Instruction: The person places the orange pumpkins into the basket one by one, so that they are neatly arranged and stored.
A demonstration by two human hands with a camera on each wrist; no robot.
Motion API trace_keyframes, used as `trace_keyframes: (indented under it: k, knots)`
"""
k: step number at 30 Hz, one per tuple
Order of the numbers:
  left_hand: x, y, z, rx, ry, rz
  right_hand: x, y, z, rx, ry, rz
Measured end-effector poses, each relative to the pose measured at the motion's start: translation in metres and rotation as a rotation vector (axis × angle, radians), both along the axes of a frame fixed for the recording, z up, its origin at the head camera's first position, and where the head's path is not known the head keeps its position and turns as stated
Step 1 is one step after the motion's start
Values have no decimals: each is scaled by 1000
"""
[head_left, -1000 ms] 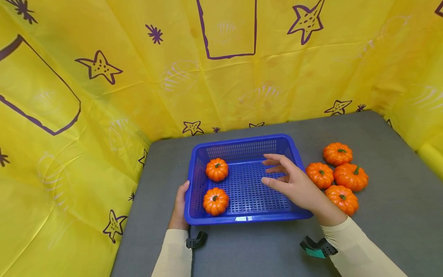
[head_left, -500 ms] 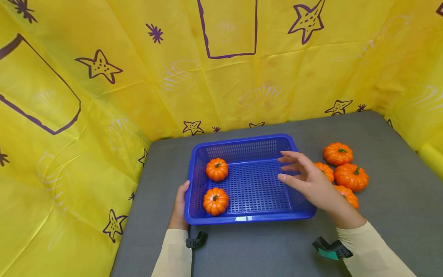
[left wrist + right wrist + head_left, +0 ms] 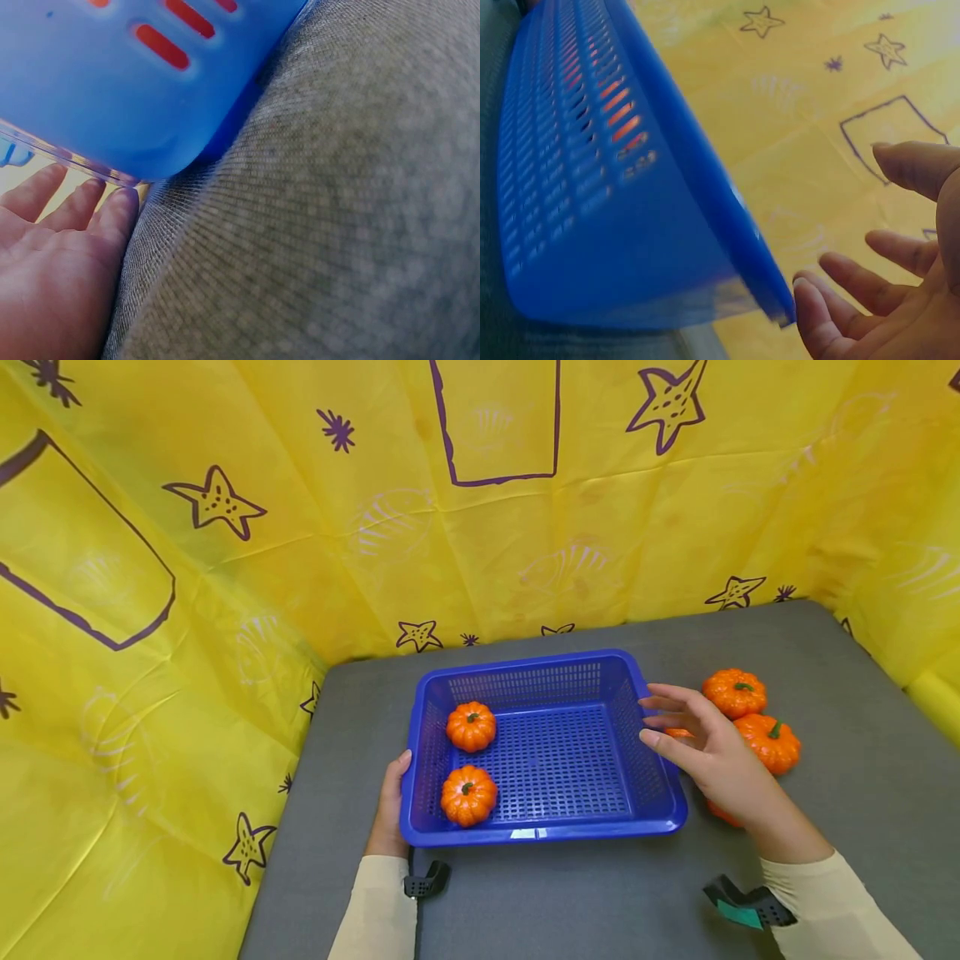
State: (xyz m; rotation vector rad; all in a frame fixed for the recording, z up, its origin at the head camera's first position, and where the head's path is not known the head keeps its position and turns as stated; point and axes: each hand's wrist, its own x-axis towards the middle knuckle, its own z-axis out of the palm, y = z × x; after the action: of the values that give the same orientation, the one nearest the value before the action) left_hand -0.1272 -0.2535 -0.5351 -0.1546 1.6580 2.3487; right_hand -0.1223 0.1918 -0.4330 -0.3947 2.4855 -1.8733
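Two small orange pumpkins, one behind (image 3: 471,727) and one in front (image 3: 468,796), sit in the left part of a blue plastic basket (image 3: 540,836). My left hand (image 3: 390,802) holds the basket's left side, thumb up at the rim and fingers (image 3: 75,202) along the outer wall. With fingers spread and nothing between them, my right hand (image 3: 712,756) hovers by the basket's right rim. Behind and beside it lie several more pumpkins, among them a back one (image 3: 735,693) and a right one (image 3: 776,745); my hand partly hides others.
A grey cloth-covered table (image 3: 555,902) carries everything. Yellow fabric (image 3: 480,560) printed with purple starfish and shells walls in the back and sides. Each wrist wears a black mount, such as the left one (image 3: 427,880).
My right hand has moved right, from above the basket's inside to beyond its right rim, over the loose pumpkins. My left hand, the basket and the pumpkins stay in place.
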Motion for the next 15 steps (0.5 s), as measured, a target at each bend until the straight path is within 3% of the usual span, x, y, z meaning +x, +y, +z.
trace_keyframes:
  k: [15]
  knots:
    - [0,0,1,-5,-8,3,12,27,-24,82,-6,-42]
